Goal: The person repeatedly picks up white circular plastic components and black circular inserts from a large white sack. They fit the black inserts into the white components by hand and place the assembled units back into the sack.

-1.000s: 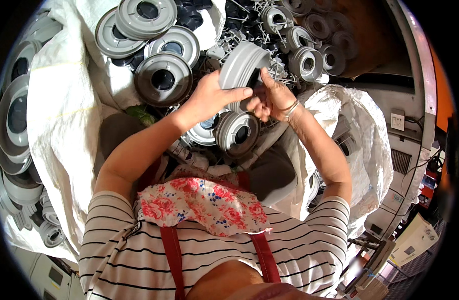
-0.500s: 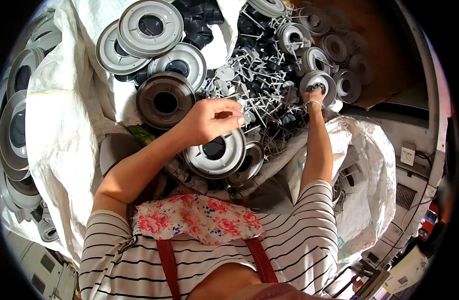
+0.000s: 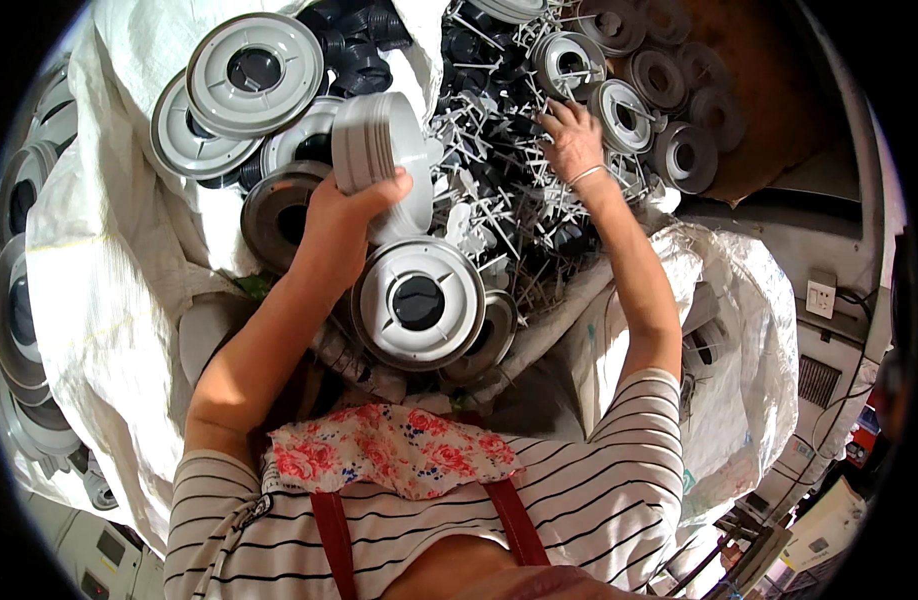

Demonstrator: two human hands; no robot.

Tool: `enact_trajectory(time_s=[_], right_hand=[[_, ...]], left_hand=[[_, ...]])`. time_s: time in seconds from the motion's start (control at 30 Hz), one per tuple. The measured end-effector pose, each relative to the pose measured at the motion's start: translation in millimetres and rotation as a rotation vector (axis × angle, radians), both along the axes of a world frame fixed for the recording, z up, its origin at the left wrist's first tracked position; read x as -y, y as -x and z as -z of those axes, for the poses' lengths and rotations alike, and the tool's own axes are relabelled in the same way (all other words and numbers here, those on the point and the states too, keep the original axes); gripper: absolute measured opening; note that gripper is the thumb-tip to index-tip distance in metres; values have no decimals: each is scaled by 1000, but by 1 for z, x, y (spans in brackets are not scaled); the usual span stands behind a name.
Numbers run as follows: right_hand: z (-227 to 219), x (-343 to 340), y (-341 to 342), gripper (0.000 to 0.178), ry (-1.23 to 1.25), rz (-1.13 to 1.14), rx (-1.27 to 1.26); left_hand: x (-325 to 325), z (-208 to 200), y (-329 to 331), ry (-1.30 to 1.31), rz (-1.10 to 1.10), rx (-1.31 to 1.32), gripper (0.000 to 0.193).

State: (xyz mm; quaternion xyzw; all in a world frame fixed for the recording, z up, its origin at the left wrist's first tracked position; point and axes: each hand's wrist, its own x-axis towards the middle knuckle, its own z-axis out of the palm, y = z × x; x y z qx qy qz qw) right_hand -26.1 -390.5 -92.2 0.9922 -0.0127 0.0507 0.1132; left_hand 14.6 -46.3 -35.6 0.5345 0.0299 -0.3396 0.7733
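Note:
My left hand [image 3: 354, 205] is closed on a round grey plastic part [image 3: 371, 150], turned on its side so its ribbed outer wall shows. Just below it lies a flanged grey plastic disc [image 3: 419, 290] with a dark round centre. Over the heap of black caps and pale plastic sprues [image 3: 489, 190], my right hand [image 3: 576, 140] is stretched out, fingers apart. Nothing shows in that hand; whether its fingertips touch the pieces I cannot tell. Beside it sits another grey ring [image 3: 622, 115].
Several flanged discs [image 3: 254, 70] are piled at the far left on a white woven sack [image 3: 119, 210]. More grey rings [image 3: 685, 157] lie at the far right on a brown surface. A second white sack [image 3: 739, 370] stands near my right arm. A wall socket [image 3: 820, 298] is further right.
My right hand has left the grey part it was on and moved left and away from me. My left hand, empty before, now grips a grey part.

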Motion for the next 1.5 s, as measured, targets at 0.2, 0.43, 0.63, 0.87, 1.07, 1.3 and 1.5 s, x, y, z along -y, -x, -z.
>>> enact_trajectory(time_s=[0.2, 0.43, 0.63, 0.87, 1.07, 1.3, 1.5], right_hand=[[56, 67, -34, 44, 340, 349, -537], [109, 76, -10, 18, 263, 183, -455], [18, 6, 53, 19, -227, -73, -149], [-149, -102, 97, 39, -897, 221, -398], [-94, 24, 47, 61, -306, 310, -8], [-11, 130, -93, 91, -64, 750, -44], [27, 172, -151, 103, 0, 943, -126]], left_hand=[[-9, -19, 0, -4, 16, -182, 32], [-15, -16, 4, -52, 19, -103, 28], [-10, -34, 14, -110, 13, 126, 31], [-6, -45, 20, -72, 1, 314, 39], [-7, -45, 18, -191, 59, 365, 37], [-13, -25, 6, -375, -10, 386, 45], [-13, -4, -1, -326, 98, 388, 59]])
